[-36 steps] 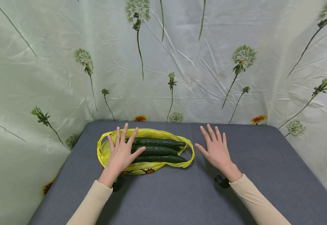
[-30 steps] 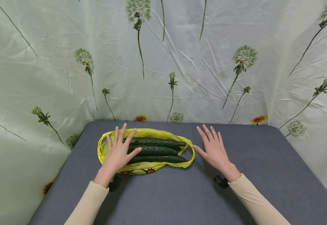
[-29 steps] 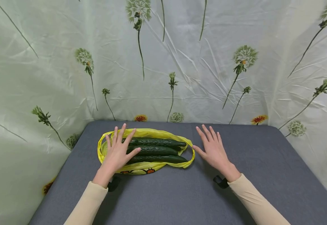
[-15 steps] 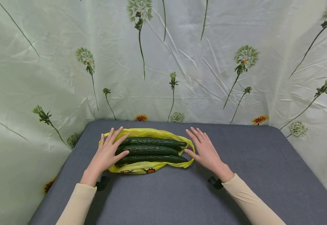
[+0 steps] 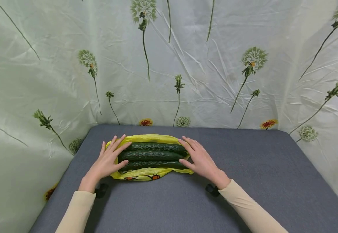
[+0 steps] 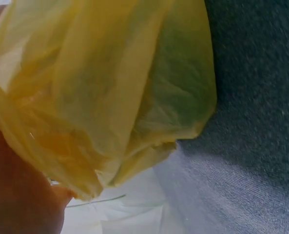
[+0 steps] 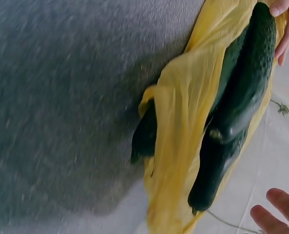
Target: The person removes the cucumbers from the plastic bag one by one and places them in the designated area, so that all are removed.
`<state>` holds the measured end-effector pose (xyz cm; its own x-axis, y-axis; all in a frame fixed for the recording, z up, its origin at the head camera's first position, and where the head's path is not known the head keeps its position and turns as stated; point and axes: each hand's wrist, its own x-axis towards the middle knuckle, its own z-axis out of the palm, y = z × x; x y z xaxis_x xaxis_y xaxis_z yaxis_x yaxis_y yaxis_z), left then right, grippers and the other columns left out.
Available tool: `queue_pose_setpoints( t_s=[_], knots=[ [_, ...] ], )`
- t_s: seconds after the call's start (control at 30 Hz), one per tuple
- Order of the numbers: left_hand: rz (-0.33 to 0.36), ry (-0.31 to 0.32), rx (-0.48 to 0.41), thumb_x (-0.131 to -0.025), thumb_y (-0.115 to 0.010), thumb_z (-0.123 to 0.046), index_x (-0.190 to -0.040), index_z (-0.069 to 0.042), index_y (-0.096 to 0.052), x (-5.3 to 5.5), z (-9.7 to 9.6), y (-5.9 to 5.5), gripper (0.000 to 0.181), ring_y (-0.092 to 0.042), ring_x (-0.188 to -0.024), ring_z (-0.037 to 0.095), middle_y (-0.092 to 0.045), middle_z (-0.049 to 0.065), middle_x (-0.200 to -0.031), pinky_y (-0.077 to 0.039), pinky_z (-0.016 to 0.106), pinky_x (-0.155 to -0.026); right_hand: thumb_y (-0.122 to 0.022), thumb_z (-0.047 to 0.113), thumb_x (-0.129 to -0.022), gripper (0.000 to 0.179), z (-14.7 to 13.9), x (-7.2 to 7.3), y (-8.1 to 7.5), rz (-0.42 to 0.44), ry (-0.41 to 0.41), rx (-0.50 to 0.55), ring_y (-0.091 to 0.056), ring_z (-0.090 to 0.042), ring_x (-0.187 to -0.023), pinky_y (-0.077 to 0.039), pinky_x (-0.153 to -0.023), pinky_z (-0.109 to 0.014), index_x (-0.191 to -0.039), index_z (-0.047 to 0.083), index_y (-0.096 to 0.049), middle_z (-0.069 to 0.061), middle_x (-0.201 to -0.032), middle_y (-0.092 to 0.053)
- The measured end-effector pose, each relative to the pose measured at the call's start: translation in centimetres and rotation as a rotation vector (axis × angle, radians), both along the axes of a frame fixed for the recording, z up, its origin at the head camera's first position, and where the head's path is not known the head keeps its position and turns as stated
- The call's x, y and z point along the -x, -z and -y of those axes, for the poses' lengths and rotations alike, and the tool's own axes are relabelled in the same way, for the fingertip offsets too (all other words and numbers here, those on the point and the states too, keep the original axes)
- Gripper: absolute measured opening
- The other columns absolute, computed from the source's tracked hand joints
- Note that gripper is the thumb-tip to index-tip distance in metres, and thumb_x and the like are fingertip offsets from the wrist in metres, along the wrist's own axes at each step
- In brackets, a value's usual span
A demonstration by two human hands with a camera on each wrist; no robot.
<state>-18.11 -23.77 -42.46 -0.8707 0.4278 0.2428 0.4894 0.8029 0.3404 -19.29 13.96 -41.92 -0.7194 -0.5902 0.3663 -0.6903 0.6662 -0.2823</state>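
Observation:
Dark green cucumbers [image 5: 151, 155] lie side by side in a yellow plastic bag [image 5: 154, 138], whose mouth faces up. Over the bag's left end is my left hand [image 5: 106, 160], its fingers extended and thumb apart, fingertips at the cucumbers' left ends. My right hand [image 5: 201, 160] covers the right end in the same pose, hiding the bag's handle and the cucumber tips. In the right wrist view, cucumber ends [image 7: 207, 175] stick out of the bag, and the right fingers [image 7: 276, 209] are apart from them. The left wrist view shows the bag's crumpled plastic [image 6: 95, 87] beside the left hand.
Under everything is a table with a dark grey cloth [image 5: 163, 207]. A pale curtain [image 5: 215, 81] printed with dandelions hangs behind and at both sides. Black straps [image 5: 212, 190] sit on the wrists.
My left hand has moved left and toward me, off the cucumbers' middle to their left end. My right hand has moved left onto the bag's right end, which now looks pushed inward.

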Motion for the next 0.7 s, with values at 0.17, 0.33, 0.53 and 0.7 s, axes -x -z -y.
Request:
queue_pose_setpoints(
  t_s=[0.17, 0.33, 0.53, 0.7],
  knots=[
    [0.034, 0.003, -0.006, -0.091, -0.065, -0.027, -0.149, -0.013, -0.037, 0.2, 0.5, 0.2, 0.065, -0.004, -0.143, 0.039, -0.012, 0.006, -0.159, 0.007, 0.065, -0.105, -0.063, 0.036, -0.093, 0.071, 1.1, -0.2, 0.2, -0.018, -0.040, -0.006, -0.031, -0.031, -0.137, -0.028, -0.108, -0.049, -0.151, 0.012, -0.030, -0.015, -0.151, -0.032],
    [0.085, -0.013, -0.012, -0.087, -0.063, -0.017, -0.151, -0.013, -0.032, 0.3, 0.9, 0.4, 0.071, -0.003, -0.143, 0.037, -0.011, 0.005, -0.159, 0.007, 0.066, -0.105, -0.064, 0.035, -0.093, 0.069, 2.4, -0.2, 0.5, -0.044, -0.086, -0.005, -0.034, -0.029, -0.136, -0.031, -0.106, -0.047, -0.150, 0.011, -0.032, -0.015, -0.150, -0.034],
    [0.124, -0.006, -0.051, -0.082, -0.060, -0.010, -0.152, -0.012, -0.028, 0.4, 1.4, 0.5, 0.077, -0.002, -0.143, 0.037, -0.010, 0.005, -0.160, 0.005, 0.069, -0.103, -0.065, 0.032, -0.093, 0.068, 4.0, -0.2, 0.5, -0.036, -0.139, -0.001, -0.034, -0.027, -0.136, -0.032, -0.105, -0.046, -0.150, 0.012, -0.033, -0.015, -0.149, -0.035],
    [0.123, 0.003, -0.067, -0.080, -0.059, -0.010, -0.152, -0.010, -0.027, 0.7, 1.8, 0.7, 0.079, -0.004, -0.142, 0.041, -0.011, 0.008, -0.159, 0.003, 0.072, -0.100, -0.063, 0.032, -0.093, 0.067, 5.1, -0.1, 0.6, -0.040, -0.175, -0.029, -0.034, -0.025, -0.136, -0.032, -0.106, -0.044, -0.150, 0.013, -0.032, -0.013, -0.150, -0.034]
  ],
)
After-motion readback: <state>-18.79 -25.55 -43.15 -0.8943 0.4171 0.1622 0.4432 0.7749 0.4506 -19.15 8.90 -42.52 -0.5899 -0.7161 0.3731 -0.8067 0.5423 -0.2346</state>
